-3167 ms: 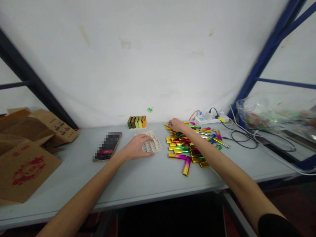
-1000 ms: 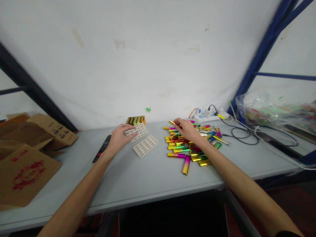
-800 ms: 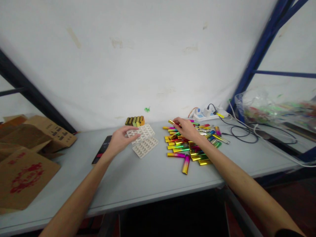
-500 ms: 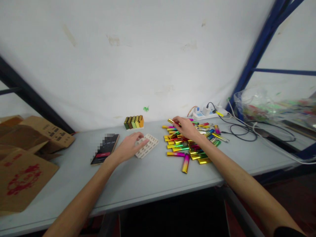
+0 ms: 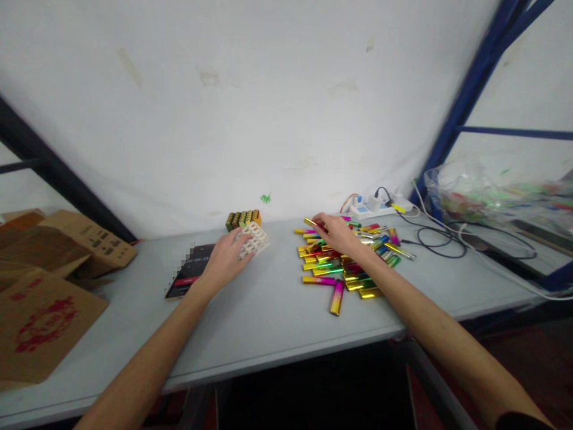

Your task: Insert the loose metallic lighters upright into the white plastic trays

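We have our left hand on a white tray with rows of little cups. Our thumb and fingers pinch its left end. The tray looks tipped, and we cannot tell if its low edge touches the grey table. Just behind the tray stands a neat block of green, brown, yellow and orange sticks with dark tops.

Our right hand pinches a thin, shiny gold stick between thumb and fingers, over the back left part of a messy pile of shiny gold, pink, green and red sticks. The pile lies to the right of the tray, well apart from it. By our left wrist lies a dark flat phone with a red bar on its screen.
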Tool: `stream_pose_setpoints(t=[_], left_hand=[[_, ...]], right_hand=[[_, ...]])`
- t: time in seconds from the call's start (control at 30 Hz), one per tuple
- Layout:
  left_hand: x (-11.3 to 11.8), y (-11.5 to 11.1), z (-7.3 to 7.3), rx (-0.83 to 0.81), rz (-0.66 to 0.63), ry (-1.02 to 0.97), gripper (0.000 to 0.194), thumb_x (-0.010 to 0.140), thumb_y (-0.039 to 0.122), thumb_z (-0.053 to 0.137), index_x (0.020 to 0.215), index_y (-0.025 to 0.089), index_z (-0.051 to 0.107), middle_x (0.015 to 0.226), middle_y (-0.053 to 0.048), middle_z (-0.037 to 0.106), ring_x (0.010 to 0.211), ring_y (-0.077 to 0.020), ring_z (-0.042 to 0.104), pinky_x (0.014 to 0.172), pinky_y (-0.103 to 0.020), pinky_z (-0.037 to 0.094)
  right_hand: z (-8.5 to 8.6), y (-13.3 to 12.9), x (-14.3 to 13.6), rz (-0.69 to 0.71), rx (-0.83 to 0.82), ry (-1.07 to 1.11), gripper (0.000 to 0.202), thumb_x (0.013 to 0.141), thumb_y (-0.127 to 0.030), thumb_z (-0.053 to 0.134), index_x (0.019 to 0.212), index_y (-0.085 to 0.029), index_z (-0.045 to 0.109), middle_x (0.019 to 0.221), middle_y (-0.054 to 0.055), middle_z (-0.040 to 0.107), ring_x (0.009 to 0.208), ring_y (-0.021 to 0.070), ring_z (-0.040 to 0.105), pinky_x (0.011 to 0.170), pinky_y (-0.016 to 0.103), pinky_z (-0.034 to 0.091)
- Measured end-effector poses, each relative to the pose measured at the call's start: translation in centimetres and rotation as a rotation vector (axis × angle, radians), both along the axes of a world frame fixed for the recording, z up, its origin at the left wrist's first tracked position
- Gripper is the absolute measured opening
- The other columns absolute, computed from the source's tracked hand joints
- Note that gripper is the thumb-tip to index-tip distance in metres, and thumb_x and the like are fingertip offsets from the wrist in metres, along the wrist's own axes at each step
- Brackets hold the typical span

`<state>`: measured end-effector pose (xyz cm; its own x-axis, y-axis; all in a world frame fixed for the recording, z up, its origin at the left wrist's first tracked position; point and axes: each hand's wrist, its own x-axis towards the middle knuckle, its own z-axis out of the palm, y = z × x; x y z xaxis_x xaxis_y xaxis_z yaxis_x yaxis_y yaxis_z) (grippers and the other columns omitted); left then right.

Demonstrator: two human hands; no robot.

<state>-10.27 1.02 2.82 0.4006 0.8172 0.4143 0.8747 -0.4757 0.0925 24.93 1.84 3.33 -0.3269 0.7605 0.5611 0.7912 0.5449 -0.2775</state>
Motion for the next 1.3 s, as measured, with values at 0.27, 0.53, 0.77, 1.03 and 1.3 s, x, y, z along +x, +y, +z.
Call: stream_pose_setpoints(t=[0.27,0.53,0.77,1.03,1.3], left_hand=[[3.1,-2.6,0.2,-0.124,-0.234,-0.116,0.044,0.093,0.049,0.06,0.128,0.022,0.063,0.146,-0.014,0.054,0.135,-0.0316,0.053,0.118,-0.048,0.04],[5.4,-5.4,0.7,-0.361,-0.458,-0.019,0.041,0.09,0.045,0.066,0.127,0.027,0.067,0.137,-0.011,0.061,0.126,-0.0302,0.059,0.112,-0.044,0.046],[3.9,-4.7,1.5,-0.357,-0.417,-0.011,0.037,0.087,0.041,0.065,0.119,0.023,0.067,0.13,-0.012,0.062,0.123,-0.0306,0.059,0.11,-0.043,0.046],[3.9,-4.6,1.1,-0.37,-0.402,-0.01,0.053,0.084,0.057,0.071,0.123,0.022,0.063,0.126,-0.012,0.065,0.123,-0.0325,0.058,0.109,-0.043,0.044],[4.6,-4.7,0.6,-0.336,-0.435,-0.017,0.046,0.09,0.052,0.066,0.124,0.021,0.063,0.129,-0.012,0.066,0.124,-0.0308,0.058,0.11,-0.043,0.043]], right_hand=[[-0.1,-0.1,-0.1,0.054,-0.011,-0.006,0.02,0.105,-0.03,0.05,0.111,-0.017,0.063,0.103,0.011,0.074,0.09,0.0229,0.068,0.081,0.032,0.05],[0.0,-0.6,-1.0,0.1,-0.008,-0.014,0.025,0.106,-0.027,0.044,0.118,-0.017,0.064,0.11,0.013,0.069,0.1,0.0247,0.066,0.093,0.037,0.05],[3.9,-4.5,-1.5,0.229,-0.289,0.151,0.029,0.106,-0.042,0.045,0.101,-0.018,0.062,0.089,0.006,0.068,0.078,0.0188,0.062,0.076,0.032,0.052],[4.0,-14.2,-0.5,0.843,-1.346,0.117,0.037,0.1,-0.057,0.052,0.101,-0.02,0.057,0.084,0.003,0.071,0.068,0.0141,0.069,0.064,0.026,0.055],[1.0,-12.9,0.4,0.581,-1.097,0.36,0.044,0.1,-0.06,0.051,0.103,-0.017,0.06,0.095,0.007,0.071,0.081,0.0151,0.069,0.072,0.028,0.056]])
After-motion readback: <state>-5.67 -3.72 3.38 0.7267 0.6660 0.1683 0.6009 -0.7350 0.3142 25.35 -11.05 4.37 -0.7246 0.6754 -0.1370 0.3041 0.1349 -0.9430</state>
